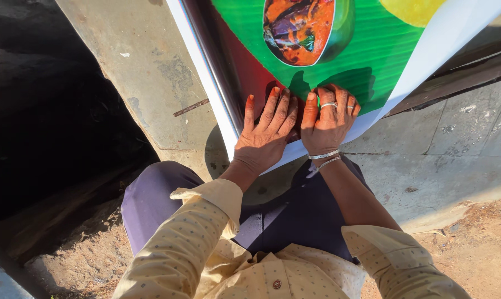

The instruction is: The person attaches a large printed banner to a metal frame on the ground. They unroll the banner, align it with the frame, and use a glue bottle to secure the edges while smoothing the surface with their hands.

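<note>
Head view. Left hand (264,138) and right hand (328,122) lie side by side, palms down, at centre frame on the lower edge of a printed banner (328,44) spread over a concrete slab (151,72). Fingers (272,108) are extended and flat, grasping nothing. Step judged: pressing the sheet smooth. Continuing calls for even outward pressure without creasing.

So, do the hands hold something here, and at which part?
Nothing is gripped. The left hand and the right hand press flat, side by side, on the printed green banner, near its lower white edge.
</note>
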The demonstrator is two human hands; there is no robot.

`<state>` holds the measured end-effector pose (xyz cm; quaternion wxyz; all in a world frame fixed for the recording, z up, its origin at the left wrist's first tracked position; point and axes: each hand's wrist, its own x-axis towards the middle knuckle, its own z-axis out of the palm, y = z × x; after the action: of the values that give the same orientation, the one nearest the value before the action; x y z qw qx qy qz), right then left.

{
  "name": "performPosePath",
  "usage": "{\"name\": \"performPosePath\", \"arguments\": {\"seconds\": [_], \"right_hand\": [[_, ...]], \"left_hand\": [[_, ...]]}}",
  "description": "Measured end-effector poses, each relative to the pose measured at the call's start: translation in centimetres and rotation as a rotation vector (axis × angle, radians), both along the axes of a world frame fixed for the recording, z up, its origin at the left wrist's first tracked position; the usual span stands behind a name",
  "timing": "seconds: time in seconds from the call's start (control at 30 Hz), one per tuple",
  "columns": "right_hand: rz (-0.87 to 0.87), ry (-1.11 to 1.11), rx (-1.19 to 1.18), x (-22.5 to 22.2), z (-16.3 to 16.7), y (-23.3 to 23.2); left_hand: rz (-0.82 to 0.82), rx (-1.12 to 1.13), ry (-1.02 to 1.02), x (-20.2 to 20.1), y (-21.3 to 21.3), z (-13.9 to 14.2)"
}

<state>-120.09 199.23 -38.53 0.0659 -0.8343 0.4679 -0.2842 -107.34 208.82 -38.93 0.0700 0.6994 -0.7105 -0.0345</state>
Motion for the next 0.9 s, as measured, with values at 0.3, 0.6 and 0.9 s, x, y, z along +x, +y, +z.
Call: {"name": "performPosePath", "arguments": {"seconds": [0.3,0.6,0.9], "right_hand": [[0.063,0.115,0.163,0.1,1.6,-0.3],[0.008,0.136,0.219,0.2,1.3,-0.2],[0.030,0.175,0.194,0.2,1.6,-0.5]], "left_hand": [[0.013,0.053,0.260,0.6,0.6,0.6],[0.084,0.154,0.201,0.1,1.2,0.1],[0.743,0.360,0.358,-6.5,2.9,3.5]]}}
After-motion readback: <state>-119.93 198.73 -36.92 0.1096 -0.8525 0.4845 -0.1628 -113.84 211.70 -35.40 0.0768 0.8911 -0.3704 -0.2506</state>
